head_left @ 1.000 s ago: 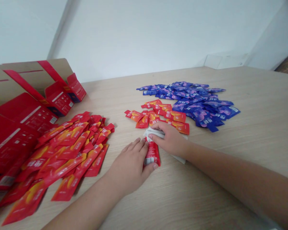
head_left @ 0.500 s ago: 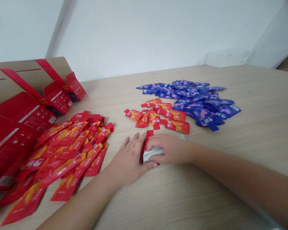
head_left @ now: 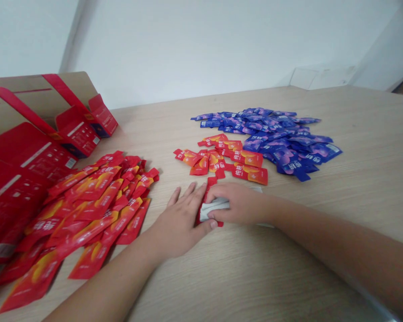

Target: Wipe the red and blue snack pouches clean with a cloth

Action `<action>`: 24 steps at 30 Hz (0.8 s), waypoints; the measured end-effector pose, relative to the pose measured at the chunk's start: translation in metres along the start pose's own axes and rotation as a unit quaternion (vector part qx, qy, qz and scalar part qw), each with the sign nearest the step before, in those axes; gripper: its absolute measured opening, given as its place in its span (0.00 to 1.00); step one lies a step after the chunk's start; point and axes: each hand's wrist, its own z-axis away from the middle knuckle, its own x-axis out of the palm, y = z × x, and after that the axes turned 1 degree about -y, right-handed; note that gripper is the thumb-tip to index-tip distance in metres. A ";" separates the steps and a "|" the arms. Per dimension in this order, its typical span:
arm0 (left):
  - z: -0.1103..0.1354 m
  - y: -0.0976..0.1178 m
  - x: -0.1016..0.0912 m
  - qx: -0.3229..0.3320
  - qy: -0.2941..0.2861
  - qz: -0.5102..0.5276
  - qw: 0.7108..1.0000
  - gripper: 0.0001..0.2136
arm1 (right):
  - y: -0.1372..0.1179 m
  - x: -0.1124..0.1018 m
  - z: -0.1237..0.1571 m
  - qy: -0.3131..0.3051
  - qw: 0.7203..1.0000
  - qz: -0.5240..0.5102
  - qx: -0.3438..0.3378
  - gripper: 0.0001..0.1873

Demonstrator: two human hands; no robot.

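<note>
My left hand is on the table with its fingers and thumb around a red sachet, which stands out at both ends of a folded white cloth. My right hand presses that cloth over the middle of the sachet from the right. The two hands nearly meet. A large heap of red sachets lies left of my left hand. Just beyond my hands is a smaller group of orange-red sachets.
A pile of blue sachets lies on the light wood table beyond the orange-red group. Red cardboard boxes, flattened and part-opened, stand at the far left. White walls rise behind the table.
My right hand has slid towards me and carried the white cloth from above the sachet onto its middle. The view has tilted slightly.
</note>
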 end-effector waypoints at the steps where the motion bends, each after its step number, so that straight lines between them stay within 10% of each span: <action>1: 0.001 -0.001 0.000 0.003 0.000 -0.005 1.000 0.41 | 0.000 -0.001 0.000 0.001 1.000 -0.010 0.002 0.10; 13: -0.004 -0.003 0.008 -0.021 0.034 -0.050 0.998 0.40 | 0.010 -0.001 -0.002 0.046 0.990 -0.134 0.004 0.08; 24: -0.009 -0.004 0.004 -0.104 -0.021 -0.041 0.993 0.50 | 0.007 0.013 -0.008 0.065 0.994 0.091 -0.010 0.11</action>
